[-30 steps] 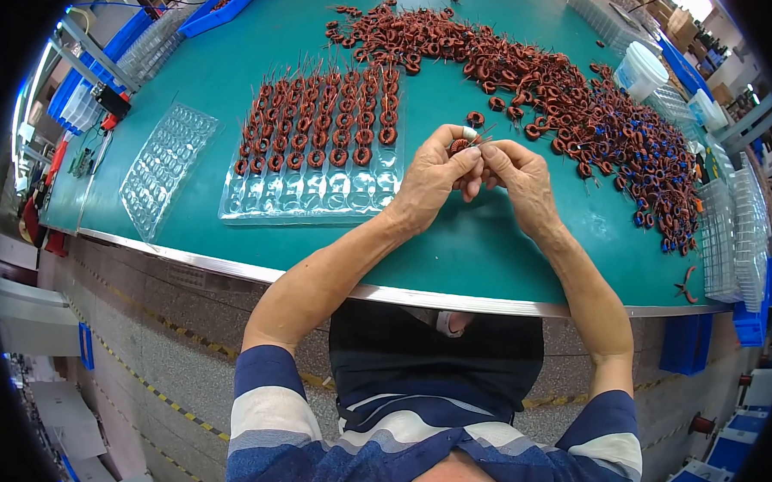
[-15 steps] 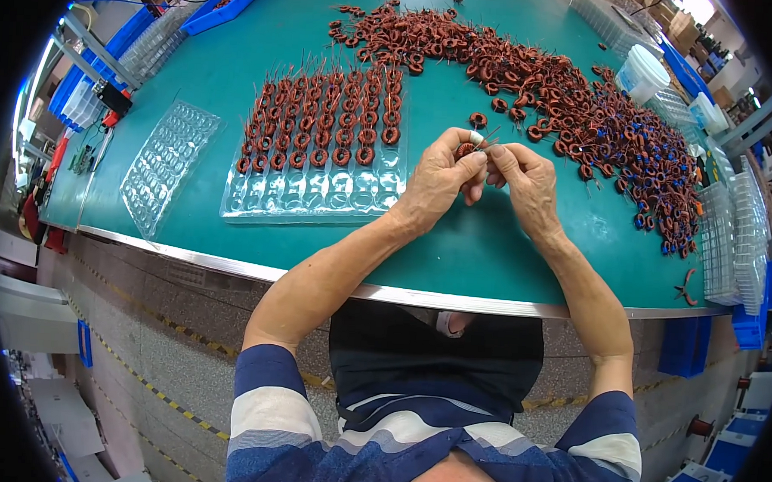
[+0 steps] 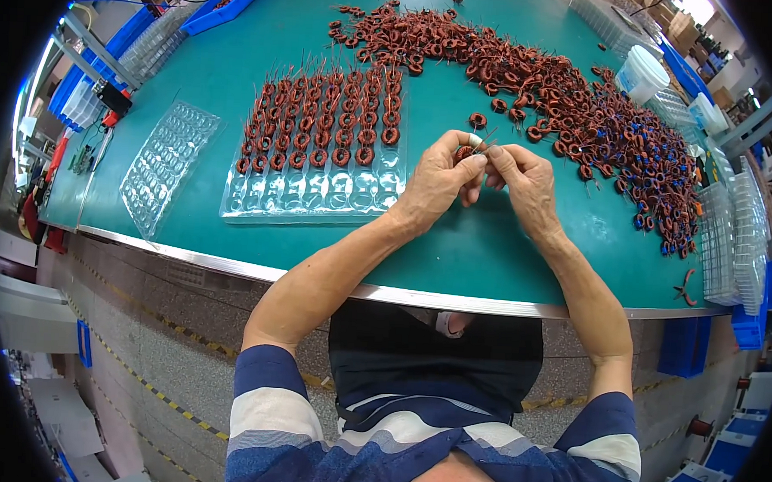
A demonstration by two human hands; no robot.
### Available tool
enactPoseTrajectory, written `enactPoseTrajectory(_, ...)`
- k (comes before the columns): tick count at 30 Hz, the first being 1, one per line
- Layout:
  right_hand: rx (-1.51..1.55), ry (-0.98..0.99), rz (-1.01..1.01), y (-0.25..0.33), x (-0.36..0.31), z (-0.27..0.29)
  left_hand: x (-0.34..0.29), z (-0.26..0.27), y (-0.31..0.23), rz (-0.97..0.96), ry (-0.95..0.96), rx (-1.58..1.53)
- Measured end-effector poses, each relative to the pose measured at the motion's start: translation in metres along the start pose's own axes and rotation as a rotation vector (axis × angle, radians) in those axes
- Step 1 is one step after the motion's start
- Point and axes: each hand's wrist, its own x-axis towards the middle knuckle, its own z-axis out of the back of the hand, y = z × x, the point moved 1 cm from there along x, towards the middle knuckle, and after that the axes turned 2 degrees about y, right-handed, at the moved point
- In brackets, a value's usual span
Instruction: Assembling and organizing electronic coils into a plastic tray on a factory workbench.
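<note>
My left hand [image 3: 436,181] is closed, pinching a copper-wound ring coil [image 3: 464,152] between thumb and forefinger, mostly covered by the fingers. Thin wire ends stick up from it. Against it, my right hand [image 3: 528,185] is closed too, its thumb and fingertips pinched at the coil's wire lead; the exact grip is partly hidden. To the left lies a clear plastic tray [image 3: 310,205] with upright rows of similar coils [image 3: 322,118], its nearest pockets bare. A large heap of loose coils [image 3: 573,98] spreads beyond my hands and to the right, some with blue parts.
An unfilled clear tray [image 3: 169,167] lies at the left on the green table [image 3: 489,254]. Red-handled pliers [image 3: 687,289] rest near the right front edge. Stacked clear trays [image 3: 743,239] stand at far right, a white bucket [image 3: 642,73] behind the heap, a blue bin [image 3: 233,3] at back left.
Both hands stay in nearly the same place. Only the fingertips and the coil between them have shifted very slightly.
</note>
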Motion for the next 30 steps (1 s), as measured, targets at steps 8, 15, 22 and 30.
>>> enactPoseTrajectory(8, 0.002, -0.001, -0.002, -0.0004, -0.0004, -0.0003, -0.0001, 0.0004, -0.0013, 0.014, -0.001, 0.097)
enactPoseTrajectory(15, -0.022, 0.014, -0.015, -0.0007, 0.0000, -0.0002, -0.0012, 0.0003, -0.0028, 0.017, -0.001, 0.143)
enactPoseTrajectory(22, -0.014, 0.015, -0.016, -0.0005, -0.0004, -0.0008, -0.0016, 0.0001, -0.0037, 0.008, -0.001, 0.184)
enactPoseTrajectory(30, -0.034, 0.029, -0.019, 0.0004, -0.0012, -0.0011, -0.0024, 0.0003, -0.0036, 0.004, -0.010, 0.210)
